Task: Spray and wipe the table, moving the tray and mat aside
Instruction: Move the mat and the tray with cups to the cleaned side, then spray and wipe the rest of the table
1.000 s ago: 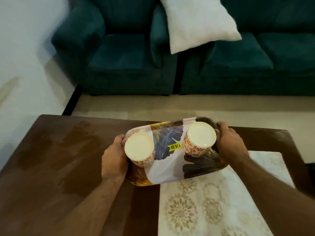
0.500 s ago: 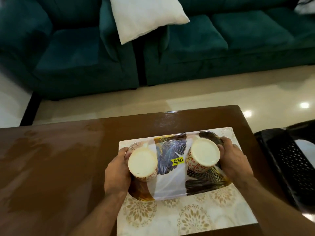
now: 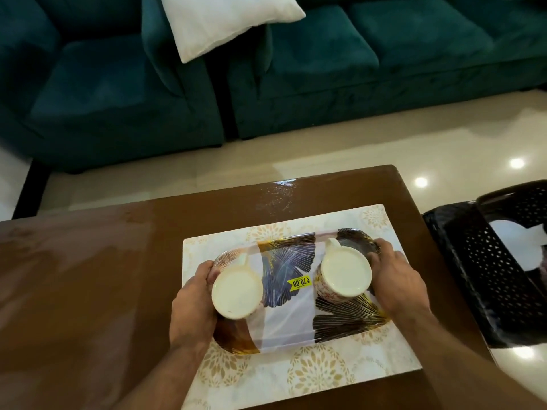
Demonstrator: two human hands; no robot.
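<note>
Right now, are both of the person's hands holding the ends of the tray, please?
Yes, the left hand grips the tray at its left end and the right hand grips its right end, over the mat.

One worktop [image 3: 88,291], one mat [image 3: 325,365] and one tray [image 3: 284,321]. Two mugs: one on the left [image 3: 236,294], one on the right [image 3: 345,272]. One yellow sticker [image 3: 299,283]. Two hands: left [image 3: 192,306], right [image 3: 396,279]. One pillow [image 3: 225,22]. One black chair [image 3: 488,270].
</note>
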